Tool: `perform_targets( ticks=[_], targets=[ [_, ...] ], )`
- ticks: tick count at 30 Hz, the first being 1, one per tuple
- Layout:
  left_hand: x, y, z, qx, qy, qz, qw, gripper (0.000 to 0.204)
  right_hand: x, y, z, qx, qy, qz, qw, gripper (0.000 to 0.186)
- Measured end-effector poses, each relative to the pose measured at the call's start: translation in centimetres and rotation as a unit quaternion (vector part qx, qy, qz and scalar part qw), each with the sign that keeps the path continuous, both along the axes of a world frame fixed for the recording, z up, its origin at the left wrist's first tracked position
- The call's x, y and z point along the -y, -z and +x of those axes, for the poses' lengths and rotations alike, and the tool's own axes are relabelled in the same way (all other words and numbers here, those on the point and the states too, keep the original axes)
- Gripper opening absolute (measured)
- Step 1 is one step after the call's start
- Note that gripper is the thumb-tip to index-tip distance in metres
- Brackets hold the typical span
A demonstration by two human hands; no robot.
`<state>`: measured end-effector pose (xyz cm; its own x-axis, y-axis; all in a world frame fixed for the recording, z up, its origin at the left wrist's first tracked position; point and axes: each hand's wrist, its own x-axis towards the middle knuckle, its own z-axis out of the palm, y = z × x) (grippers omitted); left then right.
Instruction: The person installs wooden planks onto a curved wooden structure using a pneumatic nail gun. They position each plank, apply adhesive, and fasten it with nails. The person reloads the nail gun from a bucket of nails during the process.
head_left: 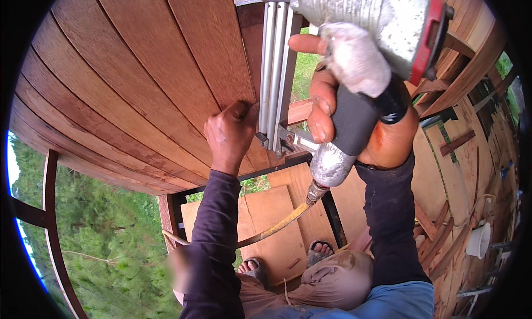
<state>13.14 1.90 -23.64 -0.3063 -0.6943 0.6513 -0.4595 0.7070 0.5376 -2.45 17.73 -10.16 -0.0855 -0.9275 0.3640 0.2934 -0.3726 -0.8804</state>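
Observation:
My right hand point(327, 105) grips a pneumatic nail gun point(360, 11) by its dark handle, with one finger stretched out beside a pale wrapped patch on its worn silver body. The gun's long metal magazine point(274, 69) hangs upright along the edge of curved reddish-brown planks point(155, 69). A yellowish air hose point(282, 222) runs from the handle's base down to the lower left. My left hand point(230, 136) is closed against the plank edge, left of the magazine; whatever its fingers hold is hidden.
Plywood boards point(249, 205) lie under my sandalled feet. At right are more curved wooden frames point(465, 80), loose offcuts point(435, 230) and a white bucket point(476, 241). A curved wooden rail point(49, 208) stands at left, with green trees beyond and below.

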Motion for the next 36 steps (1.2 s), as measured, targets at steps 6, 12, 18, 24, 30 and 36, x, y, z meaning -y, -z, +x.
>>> perform_targets(
  ticks=[6, 12, 18, 24, 30, 36],
  targets=[
    [0.0, 0.1, -0.2, -0.002, 0.002, -0.004, 1.000, 0.019, -1.1, 0.6, -0.2, 0.018, -0.019, -0.031, 0.999, 0.087],
    [0.2, 0.2, 0.1, 0.006, -0.005, -0.016, 1.000, 0.018, 0.0, 1.1, -0.2, 0.008, -0.012, -0.014, 1.000, 0.085],
    [0.2, 0.3, 0.0, 0.012, -0.015, -0.019, 1.000, 0.018, -0.5, 1.1, 0.2, 0.024, 0.000, -0.006, 1.000, 0.083],
    [0.1, 0.2, 0.0, -0.007, -0.011, -0.009, 1.000, 0.018, -0.1, 1.3, 0.5, 0.023, 0.015, -0.003, 1.000, 0.079],
    [-0.1, 0.2, -0.4, 0.001, -0.015, -0.003, 1.000, 0.025, -1.7, 3.2, -0.3, 0.122, -0.062, -0.049, 0.989, 0.079],
    [-0.4, 0.1, -0.5, 0.014, -0.035, 0.013, 0.999, 0.026, -4.6, 8.8, -1.4, 0.144, -0.024, 0.063, 0.987, 0.079]
  ],
)
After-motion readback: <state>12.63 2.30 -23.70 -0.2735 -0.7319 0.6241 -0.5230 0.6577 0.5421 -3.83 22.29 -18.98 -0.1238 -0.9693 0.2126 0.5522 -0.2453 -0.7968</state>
